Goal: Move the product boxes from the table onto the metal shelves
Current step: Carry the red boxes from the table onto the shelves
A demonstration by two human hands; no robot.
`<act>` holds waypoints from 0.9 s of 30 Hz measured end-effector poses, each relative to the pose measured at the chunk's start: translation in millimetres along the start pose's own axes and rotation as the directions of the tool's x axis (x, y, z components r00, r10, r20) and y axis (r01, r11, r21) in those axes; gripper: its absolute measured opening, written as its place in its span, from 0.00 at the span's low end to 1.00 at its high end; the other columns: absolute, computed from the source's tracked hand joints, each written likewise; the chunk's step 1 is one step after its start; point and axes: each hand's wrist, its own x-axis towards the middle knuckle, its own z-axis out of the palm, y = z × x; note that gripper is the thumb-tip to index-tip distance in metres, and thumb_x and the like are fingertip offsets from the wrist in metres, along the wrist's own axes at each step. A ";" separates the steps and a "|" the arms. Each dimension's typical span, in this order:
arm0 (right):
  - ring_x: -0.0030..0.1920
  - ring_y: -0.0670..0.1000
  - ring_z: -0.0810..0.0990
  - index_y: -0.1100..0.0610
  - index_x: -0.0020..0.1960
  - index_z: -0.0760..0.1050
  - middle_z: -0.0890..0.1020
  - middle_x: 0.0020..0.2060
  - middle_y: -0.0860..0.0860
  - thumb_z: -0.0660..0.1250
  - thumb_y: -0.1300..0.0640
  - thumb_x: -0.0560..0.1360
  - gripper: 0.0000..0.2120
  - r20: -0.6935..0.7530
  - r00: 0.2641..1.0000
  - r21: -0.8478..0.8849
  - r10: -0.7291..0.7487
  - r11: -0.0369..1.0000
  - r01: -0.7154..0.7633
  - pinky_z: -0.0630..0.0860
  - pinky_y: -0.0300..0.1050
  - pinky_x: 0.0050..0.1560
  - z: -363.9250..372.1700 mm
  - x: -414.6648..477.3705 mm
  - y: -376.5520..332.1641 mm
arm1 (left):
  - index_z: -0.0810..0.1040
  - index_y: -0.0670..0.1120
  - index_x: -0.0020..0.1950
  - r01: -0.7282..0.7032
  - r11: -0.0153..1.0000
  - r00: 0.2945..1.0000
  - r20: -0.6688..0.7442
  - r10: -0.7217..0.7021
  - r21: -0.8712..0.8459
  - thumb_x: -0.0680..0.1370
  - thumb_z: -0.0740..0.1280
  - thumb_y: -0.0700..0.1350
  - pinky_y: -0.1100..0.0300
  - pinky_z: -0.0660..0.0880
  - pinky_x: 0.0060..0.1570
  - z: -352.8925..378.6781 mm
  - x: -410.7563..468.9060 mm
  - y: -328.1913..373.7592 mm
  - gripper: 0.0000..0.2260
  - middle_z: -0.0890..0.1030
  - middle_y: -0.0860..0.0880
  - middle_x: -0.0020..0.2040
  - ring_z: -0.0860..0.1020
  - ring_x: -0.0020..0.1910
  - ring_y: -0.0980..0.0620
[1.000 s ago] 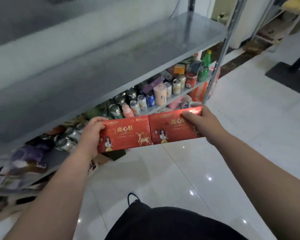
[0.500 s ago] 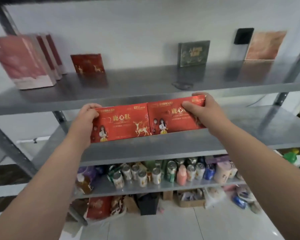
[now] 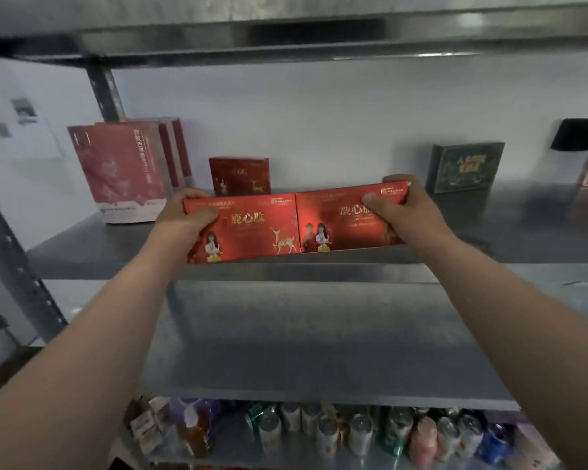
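Two flat red product boxes with gold deer print are held side by side, touching at the middle. My left hand grips the outer end of the left red box. My right hand grips the outer end of the right red box, thumb on its front. Both boxes stand upright just above the front edge of the upper metal shelf; whether they touch it I cannot tell.
On that shelf stand tall pink-red boxes at the left, a small red box behind my left hand, and a dark green box at the right. A bare shelf lies below; cans and bottles fill the one under it.
Both hands have lifted the two red boxes from the middle shelf's height up to the upper shelf's front edge. The view has tilted upward and closer to the shelving.
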 end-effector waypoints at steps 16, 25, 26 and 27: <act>0.45 0.44 0.80 0.48 0.64 0.70 0.79 0.49 0.45 0.75 0.48 0.74 0.23 0.090 0.991 -0.161 -0.099 0.981 0.113 0.79 0.38 0.37 73.3 139.2 30.3 | 0.77 0.58 0.55 -0.204 0.868 0.974 0.003 0.227 0.453 0.75 0.74 0.44 0.48 0.77 0.61 -0.9 112.1 -33.1 0.14 0.77 0.53 0.59 0.78 0.57 0.52; 0.52 0.52 0.83 0.48 0.58 0.74 0.81 0.49 0.46 0.77 0.46 0.73 0.18 0.194 0.981 -0.248 -0.024 0.966 0.072 0.82 0.52 0.54 76.8 197.7 48.8 | 0.76 0.53 0.60 -0.209 0.867 0.971 -0.011 0.241 0.453 0.80 0.67 0.40 0.60 0.72 0.57 3.3 140.8 -45.3 0.11 0.73 0.56 0.59 0.72 0.58 0.57; 0.52 0.53 0.83 0.48 0.58 0.75 0.81 0.50 0.47 0.77 0.46 0.72 0.18 0.216 0.976 -0.232 -0.019 0.970 0.070 0.82 0.55 0.56 76.7 200.0 50.7 | 0.76 0.53 0.60 -0.225 0.865 0.967 -0.003 0.254 0.448 0.80 0.66 0.40 0.60 0.72 0.57 3.1 141.1 -47.4 0.11 0.73 0.56 0.60 0.72 0.58 0.57; 0.53 0.53 0.83 0.47 0.57 0.76 0.82 0.51 0.48 0.77 0.46 0.72 0.17 0.238 0.971 -0.219 -0.017 0.973 0.070 0.82 0.57 0.57 78.4 202.6 51.7 | 0.76 0.53 0.59 -0.247 0.862 0.962 0.006 0.273 0.443 0.81 0.66 0.39 0.59 0.72 0.60 2.6 142.1 -49.7 0.11 0.74 0.56 0.61 0.72 0.59 0.57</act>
